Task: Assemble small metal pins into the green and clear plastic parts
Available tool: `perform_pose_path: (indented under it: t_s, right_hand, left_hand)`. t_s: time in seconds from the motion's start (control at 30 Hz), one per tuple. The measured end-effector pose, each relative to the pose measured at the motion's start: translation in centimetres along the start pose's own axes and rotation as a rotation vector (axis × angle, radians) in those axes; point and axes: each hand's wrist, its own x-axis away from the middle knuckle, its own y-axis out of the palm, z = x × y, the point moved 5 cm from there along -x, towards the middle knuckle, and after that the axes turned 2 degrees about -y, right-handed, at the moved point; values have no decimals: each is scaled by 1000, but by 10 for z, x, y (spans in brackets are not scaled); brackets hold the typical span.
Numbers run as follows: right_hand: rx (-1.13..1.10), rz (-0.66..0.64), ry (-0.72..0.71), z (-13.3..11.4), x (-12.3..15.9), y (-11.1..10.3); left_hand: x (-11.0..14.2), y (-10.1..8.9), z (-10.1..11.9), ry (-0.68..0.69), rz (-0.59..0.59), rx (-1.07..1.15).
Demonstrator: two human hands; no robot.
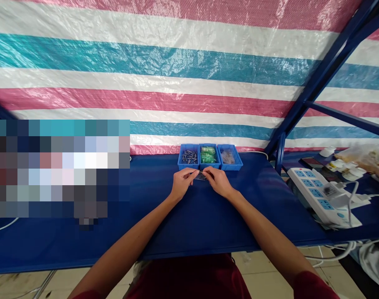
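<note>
My left hand [182, 182] and my right hand [220, 181] meet just in front of three small blue bins. Both have their fingers pinched at the edge of a small clear plastic bag [201, 177], which hangs between them; a tiny dark item shows near the fingertips, too small to name. Short metal pieces like screws or rivets [189, 157] lie in the left bin [180, 162]. In the middle bin [210, 167] are green packets [208, 154], and the right bin [233, 167] holds clear plastic bags [227, 156].
The bins stand at the back of a blue-covered table [205, 224], against a striped plastic sheet [177, 54]. A white power strip [317, 195] with plugs and cables lies at the right. A blue metal frame [301, 99] rises there. A blurred-out area covers the left.
</note>
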Motion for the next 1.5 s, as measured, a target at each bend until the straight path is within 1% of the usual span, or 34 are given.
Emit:
perform_pose_path:
  t_s: [0.1,0.17,0.33,0.43,0.53,0.73,0.8,0.9,1.0,1.17,1.3,1.5]
  right_hand:
    - [5,0,-14,0,0,2]
    - [11,0,-17,-1,0,2]
    - [37,42,3,-2,0,-3]
    - [38,71,10,-1,0,-6]
    - [30,87,18,0,0,-8]
    - [4,139,24,-5,-1,-14]
    - [-8,144,17,-6,0,-14]
    - [-20,148,11,-4,0,-13]
    - [-31,117,-1,-1,1,-8]
    - [-64,12,-53,-2,1,0]
    - [-75,-23,-69,-5,1,1]
    - [-40,-60,-48,-4,1,2]
  left_hand:
    - [0,1,0,28,4,4]
    - [1,0,0,22,15,1]
    - [2,1,-1,-67,-11,50]
    - [2,1,-1,-98,-31,67]
    - [2,2,-2,-90,-44,4]
    - [1,1,2,3,-50,-170]
    - [1,0,3,8,-53,-196]
    - [2,1,2,-6,-96,-198]
    - [3,3,0,-14,-119,-187]
    - [4,4,1,-10,-118,-181]
    - [5,4,2,-2,-121,-174]
    - [5,4,3,-22,-112,-146]
